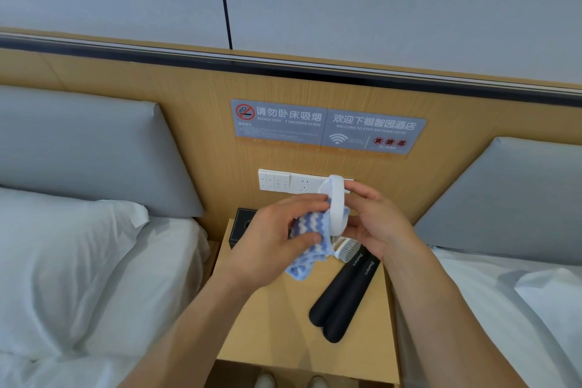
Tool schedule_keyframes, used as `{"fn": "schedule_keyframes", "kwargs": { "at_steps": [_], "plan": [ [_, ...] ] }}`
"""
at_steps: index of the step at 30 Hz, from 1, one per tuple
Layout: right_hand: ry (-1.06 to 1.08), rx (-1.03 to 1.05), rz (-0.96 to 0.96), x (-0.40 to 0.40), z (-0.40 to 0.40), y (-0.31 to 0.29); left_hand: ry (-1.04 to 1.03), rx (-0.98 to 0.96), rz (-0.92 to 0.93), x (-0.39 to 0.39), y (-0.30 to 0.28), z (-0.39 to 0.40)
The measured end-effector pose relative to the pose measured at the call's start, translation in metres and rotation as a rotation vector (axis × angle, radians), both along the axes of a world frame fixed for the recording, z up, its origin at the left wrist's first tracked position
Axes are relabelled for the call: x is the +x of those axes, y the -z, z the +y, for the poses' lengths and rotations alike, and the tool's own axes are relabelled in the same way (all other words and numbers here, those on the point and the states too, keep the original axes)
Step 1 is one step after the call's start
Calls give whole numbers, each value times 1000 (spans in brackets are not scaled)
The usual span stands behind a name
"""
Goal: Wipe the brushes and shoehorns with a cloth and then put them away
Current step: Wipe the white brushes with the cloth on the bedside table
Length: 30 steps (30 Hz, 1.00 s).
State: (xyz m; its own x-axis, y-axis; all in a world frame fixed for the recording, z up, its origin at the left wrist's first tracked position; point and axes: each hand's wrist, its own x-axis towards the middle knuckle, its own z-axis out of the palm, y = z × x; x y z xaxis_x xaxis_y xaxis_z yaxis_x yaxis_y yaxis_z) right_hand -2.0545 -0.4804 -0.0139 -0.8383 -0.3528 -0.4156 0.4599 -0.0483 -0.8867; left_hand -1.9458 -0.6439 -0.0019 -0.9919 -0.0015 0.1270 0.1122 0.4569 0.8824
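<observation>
My right hand point(374, 220) holds a white brush point(336, 205) upright above the wooden nightstand point(277, 318). My left hand point(277, 230) grips a blue-and-white striped cloth point(307, 239) and presses it against the brush's left side. Below the hands a second white brush point(345, 248) lies bristles up on the nightstand. Two black shoehorns point(343, 293) lie side by side, slanting toward the front right of the top.
A dark box point(242, 224) stands at the nightstand's back left, partly behind my left hand. A white switch and socket panel point(283, 181) sits on the wooden headboard. Beds with white linen flank the nightstand on both sides.
</observation>
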Motion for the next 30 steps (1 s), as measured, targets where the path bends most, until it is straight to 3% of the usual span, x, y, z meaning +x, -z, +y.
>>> {"fn": "schedule_keyframes", "kwargs": {
  "at_steps": [6,12,30],
  "plan": [
    [52,9,8,-1,-3,-4,-173,-79,114,-5,7,18],
    [68,22,-9,4,-8,2,-215,-59,96,-5,9,24],
    [-98,6,182,18,-5,-11,-102,-19,-6,-11,-16,-11]
  ]
}}
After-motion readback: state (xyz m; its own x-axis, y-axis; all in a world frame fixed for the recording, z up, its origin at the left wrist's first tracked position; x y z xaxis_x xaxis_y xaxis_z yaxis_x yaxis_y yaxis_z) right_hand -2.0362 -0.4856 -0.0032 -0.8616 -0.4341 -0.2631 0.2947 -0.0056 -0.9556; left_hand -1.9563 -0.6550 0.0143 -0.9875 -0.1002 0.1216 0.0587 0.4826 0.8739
